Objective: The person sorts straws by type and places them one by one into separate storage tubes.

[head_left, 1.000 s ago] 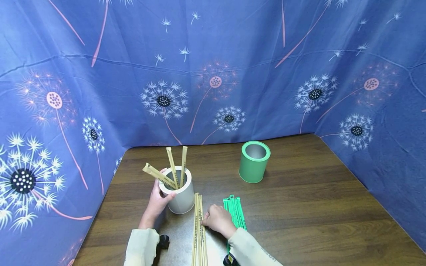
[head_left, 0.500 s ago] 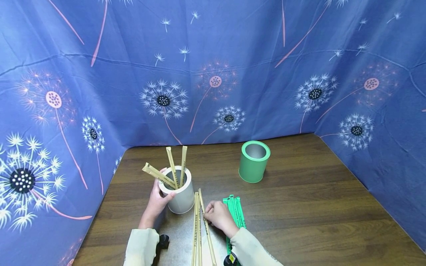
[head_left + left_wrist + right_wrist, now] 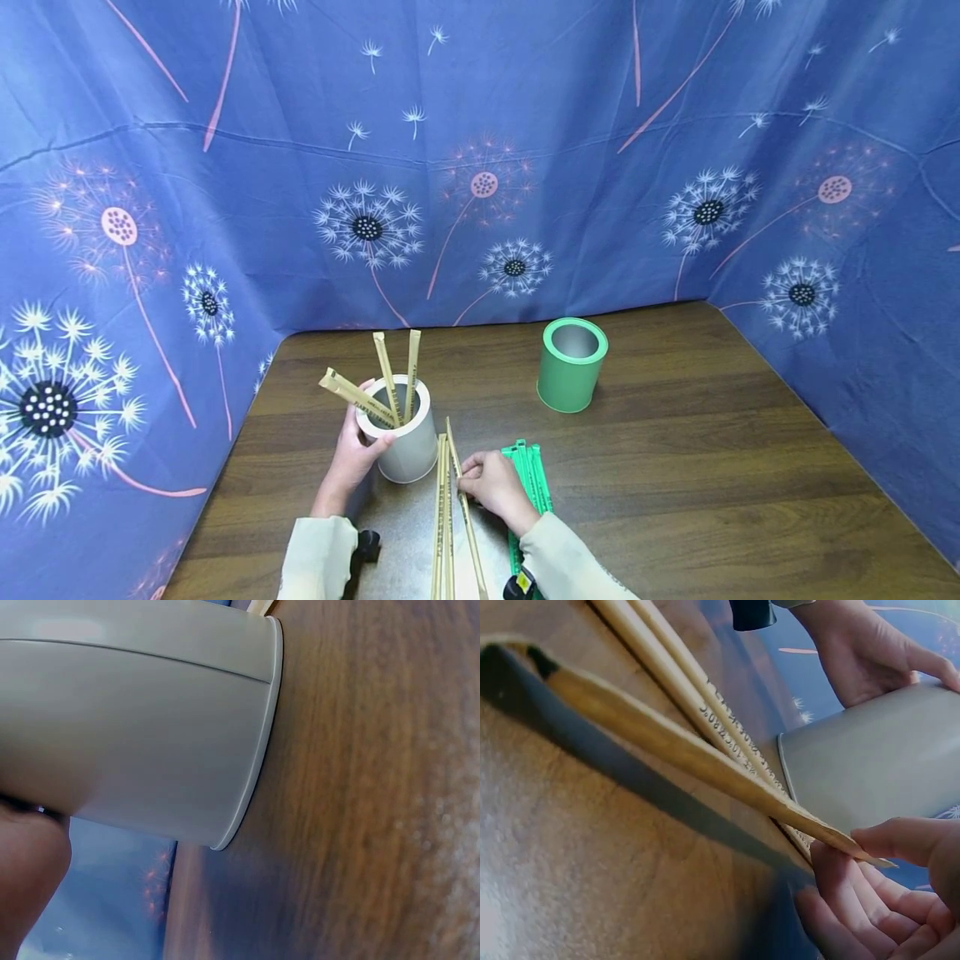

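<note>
My left hand point(image 3: 354, 467) grips the side of a white can point(image 3: 408, 454) that stands on the table. Several tan paper-wrapped straws point(image 3: 360, 397) lean inside it. To the right, thumb and fingers of my right hand point(image 3: 491, 486) pinch one tan paper-wrapped straw point(image 3: 705, 769), tilted with its far end off the wood. Two similar straws point(image 3: 441, 525) lie side by side just left of it. The left wrist view is filled mostly by the can's wall point(image 3: 135, 735), with part of a finger point(image 3: 30, 874) at the lower left.
A bundle of green wrapped straws point(image 3: 532, 483) lies beside my right hand, partly under the wrist. Farther back on the wooden table point(image 3: 712, 467) stands a green can point(image 3: 570, 379). Blue patterned cloth point(image 3: 480, 100) hangs around the back and sides.
My right hand has separated one tan straw from the lying row and shifted it slightly right and up, now at a slant. My left hand and the white can stay put.
</note>
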A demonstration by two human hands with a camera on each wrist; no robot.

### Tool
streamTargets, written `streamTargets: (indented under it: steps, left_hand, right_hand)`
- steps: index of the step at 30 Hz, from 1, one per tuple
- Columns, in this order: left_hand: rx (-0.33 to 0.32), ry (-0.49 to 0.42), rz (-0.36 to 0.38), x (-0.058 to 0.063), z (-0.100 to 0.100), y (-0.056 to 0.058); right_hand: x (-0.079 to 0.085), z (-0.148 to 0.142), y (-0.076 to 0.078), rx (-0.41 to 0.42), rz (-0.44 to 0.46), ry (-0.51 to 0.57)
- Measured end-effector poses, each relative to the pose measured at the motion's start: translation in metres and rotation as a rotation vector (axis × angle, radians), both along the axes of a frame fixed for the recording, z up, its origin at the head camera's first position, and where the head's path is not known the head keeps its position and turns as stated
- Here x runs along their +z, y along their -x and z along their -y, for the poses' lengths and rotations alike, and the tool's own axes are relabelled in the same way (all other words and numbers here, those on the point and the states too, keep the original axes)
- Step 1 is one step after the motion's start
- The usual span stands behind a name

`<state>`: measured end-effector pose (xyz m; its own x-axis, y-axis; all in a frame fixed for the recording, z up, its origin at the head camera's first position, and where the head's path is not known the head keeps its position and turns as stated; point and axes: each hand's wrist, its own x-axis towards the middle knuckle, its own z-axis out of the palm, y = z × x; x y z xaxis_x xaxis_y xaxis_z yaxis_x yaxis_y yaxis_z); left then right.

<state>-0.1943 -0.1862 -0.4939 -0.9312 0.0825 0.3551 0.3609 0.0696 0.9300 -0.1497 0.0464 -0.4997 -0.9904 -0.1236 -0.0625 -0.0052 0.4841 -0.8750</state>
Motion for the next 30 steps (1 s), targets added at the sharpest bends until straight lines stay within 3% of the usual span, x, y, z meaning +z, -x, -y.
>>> streamTargets:
  steps: [9, 30]
  left_hand:
    - [-0.01, -0.016, -0.001, 0.0, 0.001, -0.001]
    - [0.005, 0.008, 0.012, 0.001, 0.0, 0.0]
  right_hand:
    - [0.004, -0.001, 0.004, -0.043, 0.03, 0.178]
    - [0.03, -0.007, 0.012, -0.083, -0.117, 0.21]
